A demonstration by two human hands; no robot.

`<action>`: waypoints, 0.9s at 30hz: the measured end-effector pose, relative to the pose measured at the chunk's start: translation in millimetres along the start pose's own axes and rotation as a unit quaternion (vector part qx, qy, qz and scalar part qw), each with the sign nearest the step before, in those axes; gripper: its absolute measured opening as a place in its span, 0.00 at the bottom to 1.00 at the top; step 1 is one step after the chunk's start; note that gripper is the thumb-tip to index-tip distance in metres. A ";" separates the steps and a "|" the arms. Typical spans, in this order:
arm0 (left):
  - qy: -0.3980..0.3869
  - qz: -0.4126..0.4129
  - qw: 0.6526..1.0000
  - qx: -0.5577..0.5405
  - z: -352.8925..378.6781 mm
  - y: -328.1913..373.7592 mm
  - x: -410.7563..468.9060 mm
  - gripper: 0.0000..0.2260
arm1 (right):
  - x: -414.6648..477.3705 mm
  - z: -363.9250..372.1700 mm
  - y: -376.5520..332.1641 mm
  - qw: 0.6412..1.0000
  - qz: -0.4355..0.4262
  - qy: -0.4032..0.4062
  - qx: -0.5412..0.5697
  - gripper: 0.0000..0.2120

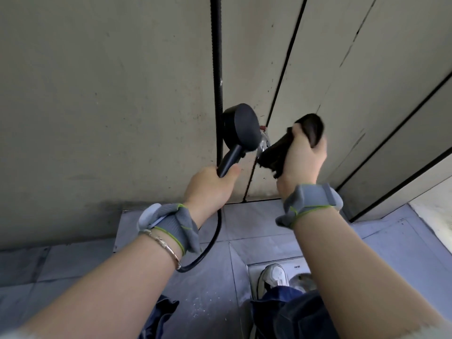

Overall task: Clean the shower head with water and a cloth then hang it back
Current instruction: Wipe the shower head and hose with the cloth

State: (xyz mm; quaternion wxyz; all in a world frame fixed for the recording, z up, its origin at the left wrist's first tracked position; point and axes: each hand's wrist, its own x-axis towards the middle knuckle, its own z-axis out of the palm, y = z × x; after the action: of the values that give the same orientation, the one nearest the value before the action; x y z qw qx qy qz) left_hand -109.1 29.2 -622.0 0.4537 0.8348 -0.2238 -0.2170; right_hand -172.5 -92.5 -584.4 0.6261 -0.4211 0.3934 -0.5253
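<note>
The left hand [210, 185] grips the black shower head [241, 129] by its handle, fingers wrapped round the lower end and the thumb lying along its side. The round head stands above the hand, tilted up and to the right, close in front of the beige wall [110, 94]. From the bottom of the handle a black hose [216, 231] drops behind the left wrist and loops above the grey tiled floor [269, 231].

The right hand [304, 159] is closed round a dark cloth [311, 128], which is bunched in the fist; one end bulges out above the fingers and the other hangs out at the lower left, toward the shower head. That lower end is just beside the rim of the head (whether the two touch cannot be told). Between them, against the wall, a small shiny metal fitting [264, 143] shows, partly hidden.

A black ribbed line [217, 57] runs straight up the wall behind the shower head, and dark seams divide the wall panels.

Each wrist wears a grey band with a green edge, and the left one also has a thin bracelet [162, 242]. At the bottom of the view are blue trouser legs and a white shoe [275, 277] on the floor.
</note>
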 end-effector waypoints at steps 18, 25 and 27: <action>-0.020 0.108 0.989 0.095 4.5 6.3 -5.0 0.12 | -39.3 14.0 36.2 0.915 0.310 -0.197 -0.165 0.37; -0.034 0.149 0.982 0.106 2.1 7.1 -14.4 0.09 | -26.7 2.0 28.5 0.861 0.415 -0.282 -0.081 0.19; -0.041 0.176 0.977 0.115 1.1 12.0 -12.3 0.04 | -25.2 3.4 21.1 0.870 0.409 -0.271 -0.049 0.16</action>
State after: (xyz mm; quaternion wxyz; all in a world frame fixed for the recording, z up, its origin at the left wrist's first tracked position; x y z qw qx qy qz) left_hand -121.8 29.6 -610.4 0.3765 0.8193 -0.4088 -0.1408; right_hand -165.9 -65.2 -601.8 0.8455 -0.3783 0.3707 -0.0674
